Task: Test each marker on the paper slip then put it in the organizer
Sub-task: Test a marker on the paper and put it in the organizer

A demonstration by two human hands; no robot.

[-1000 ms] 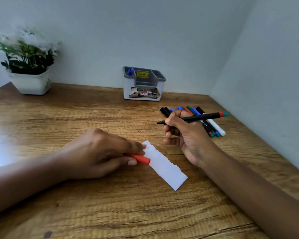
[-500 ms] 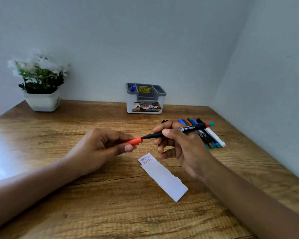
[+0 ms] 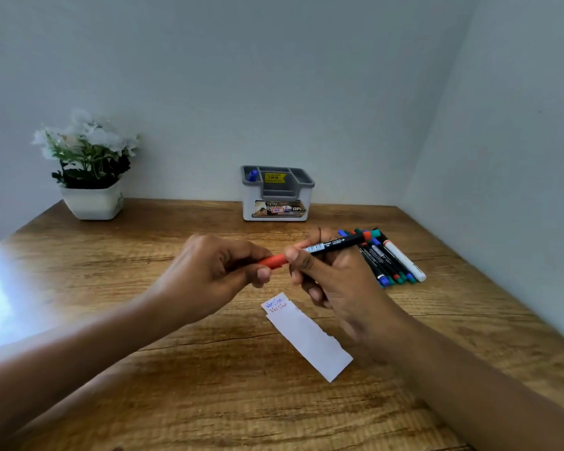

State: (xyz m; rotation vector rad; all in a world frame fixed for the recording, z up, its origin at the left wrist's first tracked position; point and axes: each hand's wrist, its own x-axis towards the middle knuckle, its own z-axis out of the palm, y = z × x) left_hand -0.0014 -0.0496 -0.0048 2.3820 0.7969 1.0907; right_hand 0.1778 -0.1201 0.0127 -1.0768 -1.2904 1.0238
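Recapping appears under way: left hand (image 3: 209, 271) pinches the red cap (image 3: 274, 261), right hand (image 3: 339, 288) grips the marker (image 3: 336, 246), organizer (image 3: 277, 193) likely next.

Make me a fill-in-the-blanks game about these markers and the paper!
The left hand grips a ___ cap.
The stored marker in the organizer is ___.
The paper slip shows ___ lines of writing.
The right hand holds a marker with a ___ barrel.
Missing words: red, blue, two, black.
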